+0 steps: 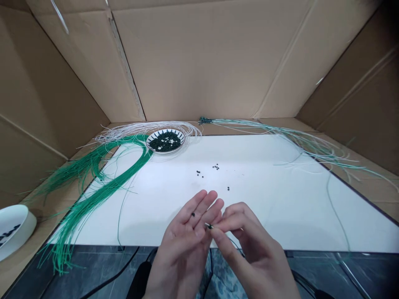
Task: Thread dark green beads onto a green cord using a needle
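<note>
My left hand is palm up near the front edge of the white board, its fingers stretched out flat. A tiny black bead lies loose on those fingers. Just over the left palm, the thumb and forefinger of my right hand pinch a small dark bead with a short pale strand tip poking out to its left. How the strand runs behind the right fingers is mostly hidden. Several loose black beads are scattered on the board beyond my hands.
A patterned dish of black beads stands at the back. Bundles of green strands and white strands lie on the left. Knotted strands trail along the back right. A white bowl sits far left. Cardboard walls enclose the board.
</note>
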Motion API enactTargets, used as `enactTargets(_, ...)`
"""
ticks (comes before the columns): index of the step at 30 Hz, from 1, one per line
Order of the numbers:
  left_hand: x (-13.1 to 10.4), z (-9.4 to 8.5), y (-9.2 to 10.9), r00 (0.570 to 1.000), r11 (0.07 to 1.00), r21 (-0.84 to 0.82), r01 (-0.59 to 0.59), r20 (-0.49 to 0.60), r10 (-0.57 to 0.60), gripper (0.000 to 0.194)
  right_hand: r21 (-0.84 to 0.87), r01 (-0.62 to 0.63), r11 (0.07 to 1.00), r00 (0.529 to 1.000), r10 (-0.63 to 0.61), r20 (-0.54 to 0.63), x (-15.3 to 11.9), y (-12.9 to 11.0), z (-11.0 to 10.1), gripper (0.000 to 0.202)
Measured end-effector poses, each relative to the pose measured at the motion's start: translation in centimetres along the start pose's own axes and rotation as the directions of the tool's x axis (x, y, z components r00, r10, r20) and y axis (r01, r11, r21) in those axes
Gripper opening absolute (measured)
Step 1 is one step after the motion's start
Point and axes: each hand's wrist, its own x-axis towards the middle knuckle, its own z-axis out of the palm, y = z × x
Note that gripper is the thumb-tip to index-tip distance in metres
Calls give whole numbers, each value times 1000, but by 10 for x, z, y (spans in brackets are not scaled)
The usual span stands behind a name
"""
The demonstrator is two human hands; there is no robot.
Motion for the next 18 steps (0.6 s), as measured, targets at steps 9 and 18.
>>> enactTargets(9, 5, -1, -5, 972, 992, 122, -43, -224, 70, 26, 98, -78, 992, 991, 88, -104, 0, 5, 9, 18)
enactTargets(18, 7, -3, -18, 893, 915, 337, -220, -308, 328, 23, -86, -32, 996, 983, 16, -181, -3, 7, 13, 14)
